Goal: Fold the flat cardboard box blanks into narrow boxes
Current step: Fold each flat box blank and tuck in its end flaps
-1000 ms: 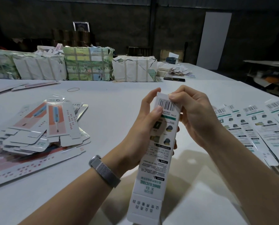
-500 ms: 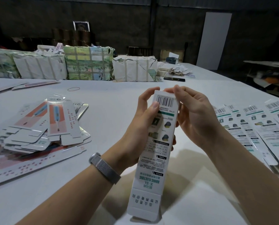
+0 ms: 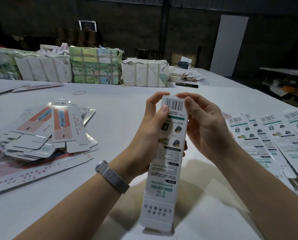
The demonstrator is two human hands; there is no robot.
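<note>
Two hands work as we lift the box (image 3: 169, 149) higher above the table (image 3: 120, 108), left hand (image 3: 149, 134) gripping its side, right hand (image 3: 202, 125) fingertips now pinching the far end, apparently closing that flap.

A packing workshop or warehouse is showing here: strapped paper-wrapped bundles (image 3: 96, 65) are sitting along a large white tabletop (image 3: 118, 104), flat box blanks (image 3: 269, 134) are lying in rows, and dark bare walls (image 3: 144, 23) are standing behind.
</note>
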